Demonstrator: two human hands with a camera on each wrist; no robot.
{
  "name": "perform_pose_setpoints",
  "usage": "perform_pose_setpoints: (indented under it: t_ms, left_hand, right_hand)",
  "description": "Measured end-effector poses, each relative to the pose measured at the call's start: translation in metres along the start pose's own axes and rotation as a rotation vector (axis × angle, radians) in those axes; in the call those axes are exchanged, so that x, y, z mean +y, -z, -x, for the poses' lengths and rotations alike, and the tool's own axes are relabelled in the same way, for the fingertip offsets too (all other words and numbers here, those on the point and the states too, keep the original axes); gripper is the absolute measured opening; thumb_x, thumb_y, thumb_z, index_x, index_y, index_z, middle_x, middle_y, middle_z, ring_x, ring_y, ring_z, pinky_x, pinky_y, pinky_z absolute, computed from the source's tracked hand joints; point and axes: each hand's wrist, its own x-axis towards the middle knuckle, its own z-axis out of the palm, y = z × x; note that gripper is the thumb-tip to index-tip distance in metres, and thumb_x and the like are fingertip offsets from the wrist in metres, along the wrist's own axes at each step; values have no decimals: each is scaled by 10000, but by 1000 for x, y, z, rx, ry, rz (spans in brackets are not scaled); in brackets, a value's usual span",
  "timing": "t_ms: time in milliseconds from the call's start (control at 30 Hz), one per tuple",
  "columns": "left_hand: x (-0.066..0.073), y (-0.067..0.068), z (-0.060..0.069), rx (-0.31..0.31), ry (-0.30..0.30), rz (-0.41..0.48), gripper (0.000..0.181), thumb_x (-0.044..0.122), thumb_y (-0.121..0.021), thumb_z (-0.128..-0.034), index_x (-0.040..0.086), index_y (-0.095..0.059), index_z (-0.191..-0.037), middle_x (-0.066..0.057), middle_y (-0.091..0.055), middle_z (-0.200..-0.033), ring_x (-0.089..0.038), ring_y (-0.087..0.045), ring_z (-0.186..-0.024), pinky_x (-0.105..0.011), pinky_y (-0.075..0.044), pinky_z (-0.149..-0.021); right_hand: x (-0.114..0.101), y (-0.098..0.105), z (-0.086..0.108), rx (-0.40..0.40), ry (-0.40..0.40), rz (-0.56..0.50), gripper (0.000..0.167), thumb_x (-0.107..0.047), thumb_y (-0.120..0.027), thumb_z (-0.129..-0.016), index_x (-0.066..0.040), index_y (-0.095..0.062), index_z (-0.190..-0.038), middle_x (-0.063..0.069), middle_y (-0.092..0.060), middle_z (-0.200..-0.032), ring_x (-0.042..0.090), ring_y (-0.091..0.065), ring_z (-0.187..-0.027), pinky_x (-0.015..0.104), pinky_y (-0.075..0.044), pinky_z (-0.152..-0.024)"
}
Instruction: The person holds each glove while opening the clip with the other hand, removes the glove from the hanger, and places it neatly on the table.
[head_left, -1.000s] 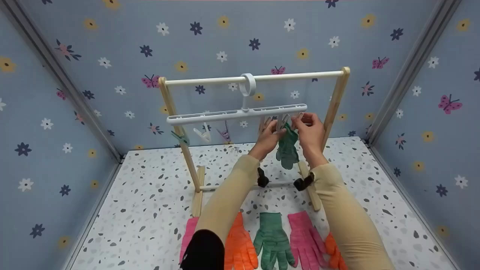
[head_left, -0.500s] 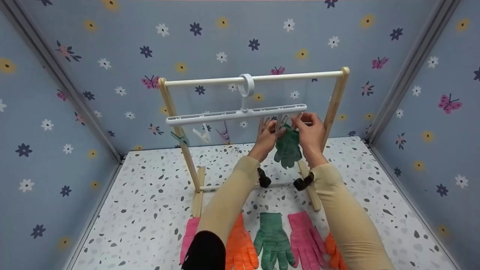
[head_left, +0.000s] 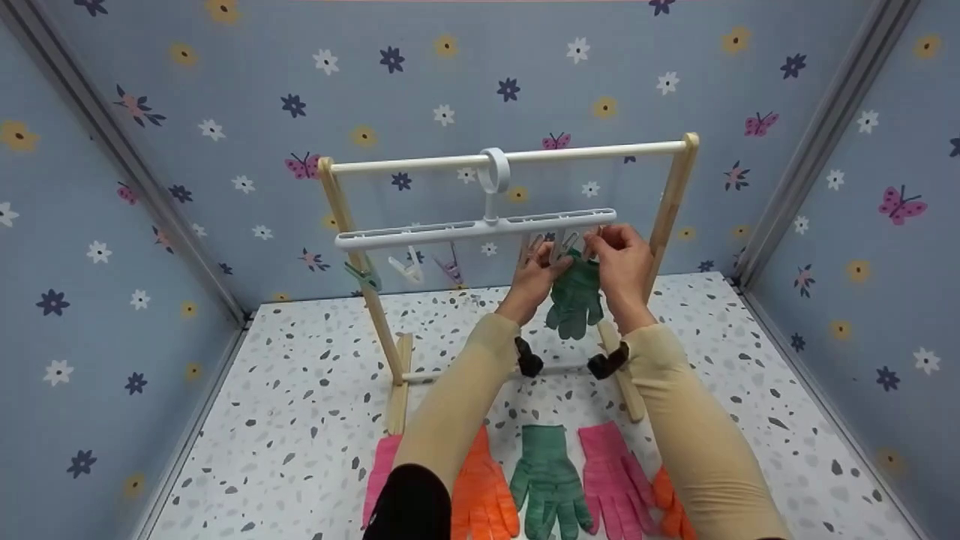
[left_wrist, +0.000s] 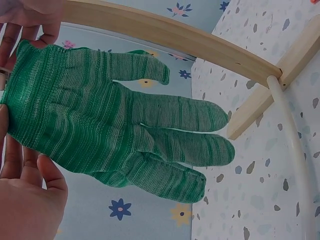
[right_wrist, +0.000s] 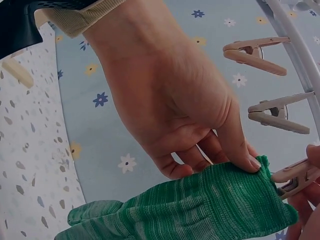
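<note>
A small green knit glove [head_left: 574, 300] hangs fingers down under the right half of the white clip hanger [head_left: 420, 236]. My left hand [head_left: 529, 283] pinches one side of its cuff between thumb and fingers, as the right wrist view shows. At the cuff's other side my right hand [head_left: 627, 268] grips a beige clothespin [right_wrist: 296, 176]. The clothespin's tip meets the cuff edge; whether it clamps the fabric, I cannot tell. Another beige clothespin [right_wrist: 280, 114] and a tan one [right_wrist: 255, 56] hang alongside, apart from the glove.
A wooden rack [head_left: 667, 202] carries the hanger by its ring [head_left: 495, 171]. Green [head_left: 361, 274], white [head_left: 407, 265] and purple [head_left: 451, 266] clothespins hang on its left half. Pink, orange and green gloves [head_left: 549, 476] lie in a row on the speckled tabletop [head_left: 292, 420].
The hanging glove has turned from edge-on to broad side facing me, and its fingers now spread apart. Both hands stay almost in the same place.
</note>
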Motion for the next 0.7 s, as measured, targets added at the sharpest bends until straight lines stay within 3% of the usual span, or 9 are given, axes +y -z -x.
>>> perform_pose_setpoints:
  t_ms: [167,367,500,700]
  left_hand:
    - [1,1,1,7,-2,15,239,296,-694,-943,155,-638,-1129,37,-657,-1148,-99,-569,-1132,-335,-427,-1011]
    - [1,3,1,28,48,15,354,346,-705,-927,151,-628,-1213,55,-647,-1247,-87,-539,-1222,-355,-396,-1063]
    - [2,3,1,22,29,42,328,269,-708,-937,109,-631,-1212,-1,-657,-1252,-117,-552,-1223,-341,-412,-1045]
    - [2,6,5,72,66,12,371,222,-714,-939,185,-626,-1298,9,-641,-1298,-128,-537,-1257,-388,-386,-1078]
  right_hand:
    - [-1,-1,-1,-2,3,-4,158,-284,-716,-941,-140,-674,-993,50,-653,-974,190,-587,-899,327,-483,-769]
    - [0,1,0,-10,9,16,213,-353,-706,-940,-152,-662,-995,44,-645,-975,190,-582,-902,329,-489,-774]
    - [-1,2,1,-11,10,37,253,-402,-705,-930,-161,-661,-994,30,-650,-980,180,-581,-906,330,-486,-780]
    - [-1,3,2,-14,12,53,282,-433,-708,-919,-168,-664,-1007,26,-652,-989,174,-580,-922,331,-476,-821]
